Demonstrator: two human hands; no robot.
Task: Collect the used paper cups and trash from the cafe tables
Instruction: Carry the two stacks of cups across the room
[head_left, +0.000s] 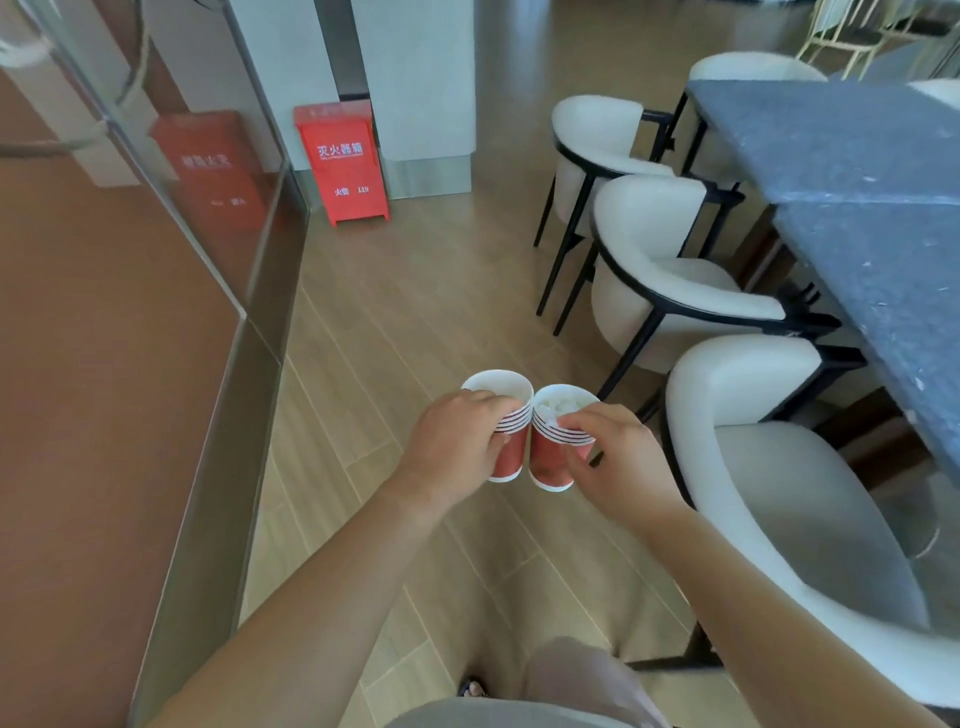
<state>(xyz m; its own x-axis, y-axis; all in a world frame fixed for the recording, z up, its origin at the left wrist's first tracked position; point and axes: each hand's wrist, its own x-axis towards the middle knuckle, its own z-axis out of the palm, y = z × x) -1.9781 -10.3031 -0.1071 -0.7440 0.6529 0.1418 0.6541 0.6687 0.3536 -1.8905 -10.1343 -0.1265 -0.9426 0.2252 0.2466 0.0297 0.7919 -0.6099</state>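
While beside chairs (691, 280), held cup stacks (524, 415) mid-frame.
Gripped left stack (511, 454) in left hand (457, 441), right stack (548, 460) in right hand (618, 462).

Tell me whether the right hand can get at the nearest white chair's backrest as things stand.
Probably yes for reaching: nothing stands between the right hand and the nearest white chair. But its fingers grip a stack of red cups, so grasping looks unlikely.

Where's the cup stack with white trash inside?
Head view, centre: the trash-filled stack is held by the right hand, beside the other stack in the left hand, left of the nearest white chair.
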